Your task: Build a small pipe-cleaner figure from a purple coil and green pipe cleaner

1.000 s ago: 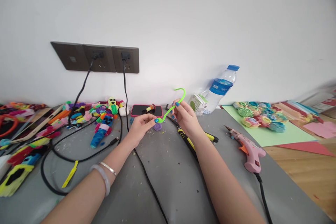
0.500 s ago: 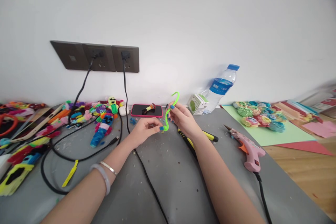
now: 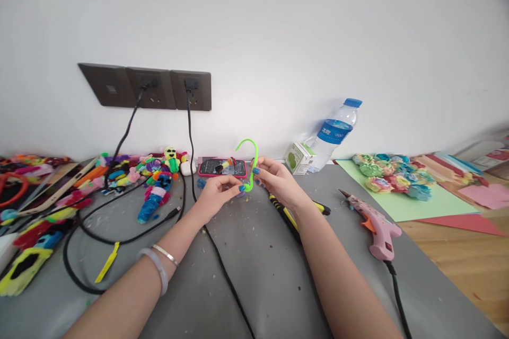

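A bright green pipe cleaner [image 3: 255, 151] is held up between my two hands above the grey table [image 3: 254, 280]. Its free upper end curves over to the left in a hook, and its lower end is coiled small. My left hand [image 3: 217, 196] pinches that coiled lower end between thumb and finger. Higher up, my right hand [image 3: 278, 180] grips the stem with thumb and fingertips. Just behind lies a phone [image 3: 214, 166] in a pink case, its screen lit, with a small multicoloured pipe cleaner piece [image 3: 226, 164] on top.
Yellow-black pliers [image 3: 290, 217] lie partly under my right forearm. To the right are a pink glue gun [image 3: 384, 235], a water bottle [image 3: 334, 135], a small box [image 3: 299, 158] and paper flowers [image 3: 393, 175]. Pipe cleaner figures [image 3: 155, 196] and black cables [image 3: 131, 241] fill the left.
The pipe cleaner's upper part has swung left and now bends into a wider hook. My right hand has shifted slightly left and down. The phone screen has lit up.
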A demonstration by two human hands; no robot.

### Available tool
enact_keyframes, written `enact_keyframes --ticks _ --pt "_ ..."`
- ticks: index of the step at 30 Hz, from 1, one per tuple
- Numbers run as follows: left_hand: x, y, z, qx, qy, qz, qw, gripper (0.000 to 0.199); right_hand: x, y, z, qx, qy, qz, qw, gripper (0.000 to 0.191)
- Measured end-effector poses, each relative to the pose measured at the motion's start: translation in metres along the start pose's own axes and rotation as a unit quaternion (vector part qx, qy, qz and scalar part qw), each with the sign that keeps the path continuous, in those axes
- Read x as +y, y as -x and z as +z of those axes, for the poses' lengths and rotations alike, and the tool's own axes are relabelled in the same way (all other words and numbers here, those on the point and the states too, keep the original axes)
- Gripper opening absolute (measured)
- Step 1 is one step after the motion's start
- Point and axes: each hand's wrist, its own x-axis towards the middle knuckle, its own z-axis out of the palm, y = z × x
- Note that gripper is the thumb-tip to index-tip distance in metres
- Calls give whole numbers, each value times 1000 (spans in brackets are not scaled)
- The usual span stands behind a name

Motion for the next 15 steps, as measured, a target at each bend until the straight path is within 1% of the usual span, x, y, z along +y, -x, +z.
enact_keyframes --ticks 2,5,8,15 --pt "0 0 0 5 3 -5 1000 24 0 0 -1 2 15 2 1000 24" --pt "2 0 0 -20 -3 0 1000 23 0 0 -2 -3 28 8 1000 24" --pt "4 1 1 -55 -5 13 998 21 0 1 -1 -25 38 13 999 20" --pt "4 4 2 -101 19 6 995 19 -1 3 3 -80 15 40 996 21"
